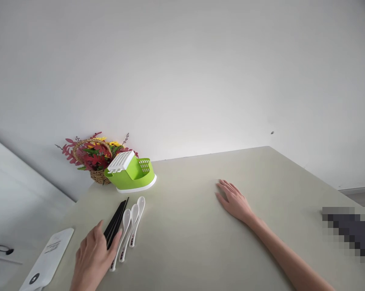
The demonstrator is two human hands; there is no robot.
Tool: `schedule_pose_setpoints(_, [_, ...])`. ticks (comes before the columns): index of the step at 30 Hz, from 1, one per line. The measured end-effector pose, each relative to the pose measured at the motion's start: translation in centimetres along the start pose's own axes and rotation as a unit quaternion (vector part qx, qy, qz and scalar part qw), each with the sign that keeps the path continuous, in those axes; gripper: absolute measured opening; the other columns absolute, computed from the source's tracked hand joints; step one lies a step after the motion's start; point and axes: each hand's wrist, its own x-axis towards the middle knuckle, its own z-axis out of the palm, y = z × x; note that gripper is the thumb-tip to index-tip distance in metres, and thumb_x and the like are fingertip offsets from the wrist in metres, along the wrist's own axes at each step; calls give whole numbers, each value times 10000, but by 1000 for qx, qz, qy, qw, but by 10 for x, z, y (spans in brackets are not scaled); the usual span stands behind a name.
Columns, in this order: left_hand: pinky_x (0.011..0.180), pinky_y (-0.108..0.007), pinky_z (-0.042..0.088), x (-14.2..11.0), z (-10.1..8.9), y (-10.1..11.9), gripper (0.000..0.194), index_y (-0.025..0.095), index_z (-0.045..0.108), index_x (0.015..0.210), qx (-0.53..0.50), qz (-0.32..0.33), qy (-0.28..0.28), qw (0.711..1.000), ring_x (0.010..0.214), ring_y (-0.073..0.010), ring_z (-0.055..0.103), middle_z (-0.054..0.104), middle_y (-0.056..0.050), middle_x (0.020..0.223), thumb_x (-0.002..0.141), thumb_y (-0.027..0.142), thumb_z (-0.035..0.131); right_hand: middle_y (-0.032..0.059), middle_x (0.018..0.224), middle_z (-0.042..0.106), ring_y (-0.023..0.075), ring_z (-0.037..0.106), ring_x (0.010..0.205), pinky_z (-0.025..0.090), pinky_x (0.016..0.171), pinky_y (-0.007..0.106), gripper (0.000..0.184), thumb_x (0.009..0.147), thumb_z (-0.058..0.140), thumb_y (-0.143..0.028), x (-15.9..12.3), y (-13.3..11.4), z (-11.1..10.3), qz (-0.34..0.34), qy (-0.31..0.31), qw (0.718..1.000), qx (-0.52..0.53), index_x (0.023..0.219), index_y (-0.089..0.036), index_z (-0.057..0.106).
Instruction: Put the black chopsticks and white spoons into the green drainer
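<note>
My left hand (pixel 93 254) reaches over the near ends of a bundle of black chopsticks (pixel 118 216) lying on the beige table (pixel 188 242); its fingers are loosely stretched and I see nothing held in them. Three white spoons (pixel 133 222) lie side by side just right of the chopsticks. My right hand (pixel 234 200) rests flat on the table to the right, fingers spread, holding nothing. A green cutlery drainer (pixel 130 174) with a white slotted insert and white base stands beyond the spoons.
A wicker basket of red and yellow flowers (pixel 94 157) sits behind the drainer by the wall. A white flat card or packet (pixel 47 258) lies at the table's near left edge. A blurred dark object (pixel 350 234) is at the right.
</note>
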Motion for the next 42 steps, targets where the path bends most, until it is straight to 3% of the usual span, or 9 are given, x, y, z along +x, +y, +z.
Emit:
schedule_pose_setpoints(6, [952, -505, 480, -12, 3, -27, 861, -44, 559, 1307, 82, 2, -63, 995, 1217, -443, 565, 600, -300, 1277, 804, 612, 318, 69, 1600, 428, 227, 335, 1508, 265, 1262, 432, 544, 1022, 358, -475, -3, 1, 0, -2, -2, 1000, -12, 1451, -182, 522])
schedule_pose_setpoints(16, [730, -417, 504, 22, -24, -9, 375, 133, 691, 916, 141, 3, -206, 968, 916, -365, 708, 723, -197, 1037, 826, 430, 478, 55, 1593, 441, 225, 350, 1501, 285, 1255, 445, 530, 1020, 360, -471, -7, 1, -1, -1, -2, 1000, -8, 1446, -200, 519])
schedule_pose_setpoints(20, [765, -424, 500, 27, -23, -6, 318, 137, 669, 1019, 168, 36, -223, 960, 980, -367, 713, 732, -200, 1074, 890, 305, 433, 53, 1591, 444, 222, 351, 1500, 288, 1254, 435, 527, 1021, 359, -472, -7, 1, -2, -1, -1, 1000, -5, 1442, -203, 524])
schedule_pose_setpoints(24, [724, -374, 480, 23, -16, -3, 356, 54, 585, 1167, 210, 40, -233, 949, 957, -334, 725, 711, -235, 1045, 917, 100, 336, 54, 1586, 453, 228, 356, 1498, 293, 1250, 443, 509, 1017, 372, -467, -8, 1, -2, -2, 5, 1000, 2, 1433, -222, 532])
schedule_pose_setpoints(29, [633, -352, 433, 14, -9, -9, 381, -33, 509, 1213, 200, 45, -196, 959, 865, -338, 712, 672, -267, 1001, 900, 78, 320, 60, 1580, 461, 230, 364, 1494, 296, 1247, 443, 505, 1016, 376, -461, -8, 1, -2, -6, 8, 1000, 2, 1429, -219, 537])
schedule_pose_setpoints(32, [618, -349, 427, 10, -3, -22, 409, 7, 457, 1273, 147, 36, -166, 974, 843, -346, 708, 691, -220, 918, 930, 172, 308, 54, 1588, 450, 225, 357, 1497, 289, 1250, 434, 521, 1017, 362, -469, -8, 3, 0, -4, 3, 1000, -6, 1438, -207, 524])
schedule_pose_setpoints(36, [561, -337, 391, 2, 0, -26, 440, 106, 484, 1199, 67, -12, -106, 992, 735, -351, 703, 681, -145, 738, 991, 354, 186, 57, 1586, 452, 231, 351, 1498, 290, 1248, 442, 532, 1013, 356, -475, -8, 6, 3, -5, 4, 1000, -5, 1440, -198, 511])
schedule_pose_setpoints(40, [519, -301, 358, -18, -10, 11, 423, 189, 517, 1018, -89, 12, -25, 996, 550, -269, 620, 586, -43, 580, 979, 511, 247, 81, 1537, 511, 270, 425, 1449, 365, 1196, 476, 511, 986, 409, -477, -8, 1, -1, 6, 13, 999, 46, 1409, -216, 526])
schedule_pose_setpoints(42, [514, -274, 373, -32, -13, 45, 417, 229, 523, 914, -224, 9, -32, 974, 501, -211, 558, 537, 7, 549, 965, 594, 328, 94, 1464, 580, 286, 531, 1356, 493, 1074, 458, 486, 969, 443, -487, -10, -9, -7, 14, 6, 994, 109, 1374, -240, 545])
